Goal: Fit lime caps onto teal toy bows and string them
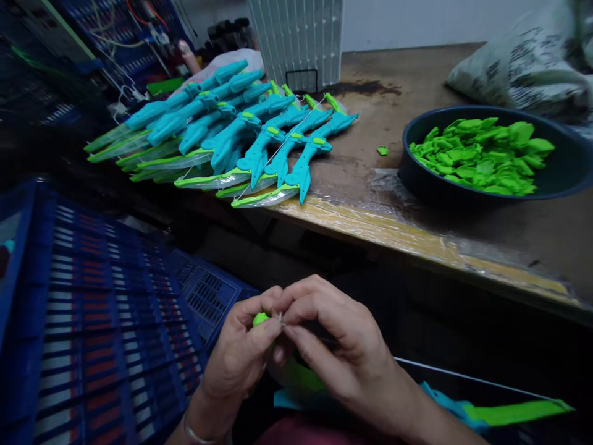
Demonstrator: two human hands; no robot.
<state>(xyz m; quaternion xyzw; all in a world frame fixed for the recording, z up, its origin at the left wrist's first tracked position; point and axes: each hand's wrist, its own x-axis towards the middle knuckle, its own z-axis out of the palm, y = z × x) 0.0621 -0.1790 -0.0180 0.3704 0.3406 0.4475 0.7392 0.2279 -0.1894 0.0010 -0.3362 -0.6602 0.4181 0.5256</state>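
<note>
My left hand point(241, 355) is closed in a pinch on a small green plastic piece point(260, 319), held low in front of me below the table edge. My right hand point(331, 346) is pinched shut against it, gripping a thin string or wire end point(280, 319). A teal and green toy bow point(486, 413) lies across my lap under both hands, and a thin string point(463, 372) runs off it to the right. Most of the green piece is hidden by my fingers.
A wooden table point(417, 235) carries a fanned row of several finished teal and green toy bows point(241, 139), a dark bowl point(417, 179) of green plastic pieces point(482, 154), a white ribbed box point(299, 40) and a sack point(523, 62). A blue crate point(92, 321) stands at left.
</note>
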